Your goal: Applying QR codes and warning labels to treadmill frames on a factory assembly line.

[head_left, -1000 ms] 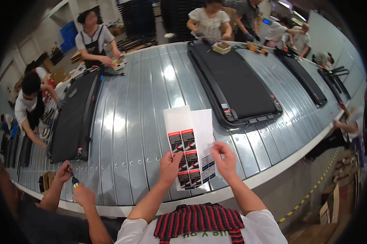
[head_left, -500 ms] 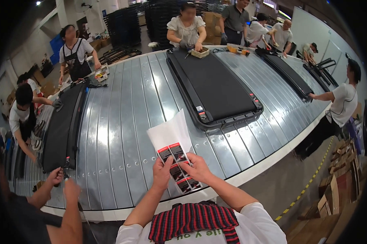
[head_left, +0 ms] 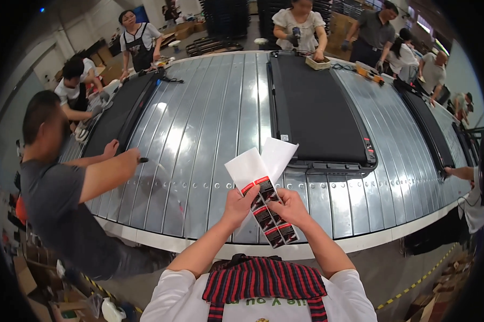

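Pinching label sheets (head_left: 272, 219): left hand (head_left: 238, 207), right hand (head_left: 292, 208), grip closed; co-worker's hand (head_left: 318, 55) at pale tray (head_left: 319, 66), contents unclear

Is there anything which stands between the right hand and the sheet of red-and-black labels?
Nothing visible does: the right hand touches the sheet of labels directly, and the left hand grips it too.

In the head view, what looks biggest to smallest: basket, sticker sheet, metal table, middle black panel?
1. metal table
2. middle black panel
3. sticker sheet
4. basket
Being nearer the camera helps the sticker sheet look bigger than the basket.
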The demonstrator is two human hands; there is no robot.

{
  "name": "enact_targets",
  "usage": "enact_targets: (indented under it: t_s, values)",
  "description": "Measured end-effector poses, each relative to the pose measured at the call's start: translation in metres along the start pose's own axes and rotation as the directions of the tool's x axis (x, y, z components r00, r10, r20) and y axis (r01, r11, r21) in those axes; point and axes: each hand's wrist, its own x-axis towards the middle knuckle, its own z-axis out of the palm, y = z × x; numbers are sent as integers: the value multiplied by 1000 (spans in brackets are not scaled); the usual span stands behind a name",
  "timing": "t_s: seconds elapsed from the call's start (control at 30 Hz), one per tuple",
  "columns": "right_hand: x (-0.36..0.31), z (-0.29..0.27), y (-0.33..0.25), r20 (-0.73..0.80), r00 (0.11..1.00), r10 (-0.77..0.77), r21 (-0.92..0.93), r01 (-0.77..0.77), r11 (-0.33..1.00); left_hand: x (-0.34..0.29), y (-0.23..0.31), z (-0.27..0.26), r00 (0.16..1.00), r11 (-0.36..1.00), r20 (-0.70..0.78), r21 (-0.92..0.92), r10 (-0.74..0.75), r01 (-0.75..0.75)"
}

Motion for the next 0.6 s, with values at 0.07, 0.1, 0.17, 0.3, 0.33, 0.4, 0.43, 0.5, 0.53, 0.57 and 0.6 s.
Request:
enact_targets:
  t_s: [0.07,0.1,0.17,0.3,0.33,0.4,0.43,0.5,0.53,0.57,0.6]
  values:
    - [5,5,-2,-85,993,-86,-59,81,995,-1,5,-5,1000,999,13,50,-1,1]
    - [7,6,-3,-131,982,-134,-92,122,988,-2,8,-6,1000,993,-1,117,2,-2]
    - [14,7,2,-169,977,-133,-18,132,991,-4,15,-12,1000,982,-4,190,10,-9]
    - [25,-12,-10,-376,862,-339,-128,314,941,-11,33,-31,996,996,2,6,91,-91]
    - [27,-23,-13,-449,809,-380,-154,348,925,-13,34,-35,995,995,-1,5,102,-102]
    - [33,-32,-23,-524,775,-354,-95,359,928,-14,40,-39,994,994,12,-28,106,-106]
    - [30,-29,-38,-530,797,-288,-8,335,942,-15,44,-43,994,994,38,-54,102,-100]
    - [36,-29,-31,-516,807,-287,110,395,912,-18,44,-51,996,996,40,11,86,-86]
    - [35,-24,-32,-429,877,-218,216,333,918,-17,45,-57,997,994,43,81,66,-69]
    - [34,-19,-34,-328,932,-152,312,259,914,-17,45,-63,996,993,43,80,80,-84]
    - [35,-12,-38,-344,920,-190,294,298,908,-17,45,-68,996,994,82,108,18,-27]
